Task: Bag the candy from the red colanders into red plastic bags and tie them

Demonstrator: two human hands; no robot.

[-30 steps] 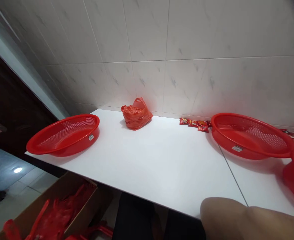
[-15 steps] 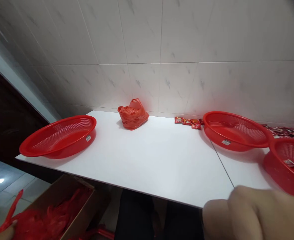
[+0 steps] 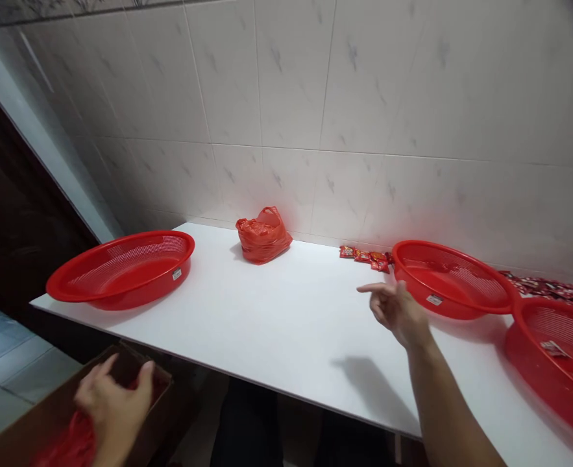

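Observation:
My left hand (image 3: 113,405) is down at the lower left, its fingers spread at a brown cardboard box (image 3: 23,438). A bundle of red plastic (image 3: 67,441) lies in the box under the hand, and I cannot tell whether the fingers grip it. My right hand (image 3: 396,311) hangs above the white table (image 3: 276,337) with the index finger stretched out, holding nothing. Nearest to it are a round red plastic basket (image 3: 449,279) and several small red packets (image 3: 366,257) by the wall.
A second red basket (image 3: 121,266) stands at the table's left end, and a third (image 3: 553,350) at the lower right holds small packets. A knotted red plastic bag (image 3: 263,237) sits against the tiled wall (image 3: 286,97). More printed packets (image 3: 551,287) lie at the back right.
My left hand has moved from the frame's lower left corner onto the box. My right hand has risen from the bottom edge to above the table, its fingers unfolding. The view has tilted slightly.

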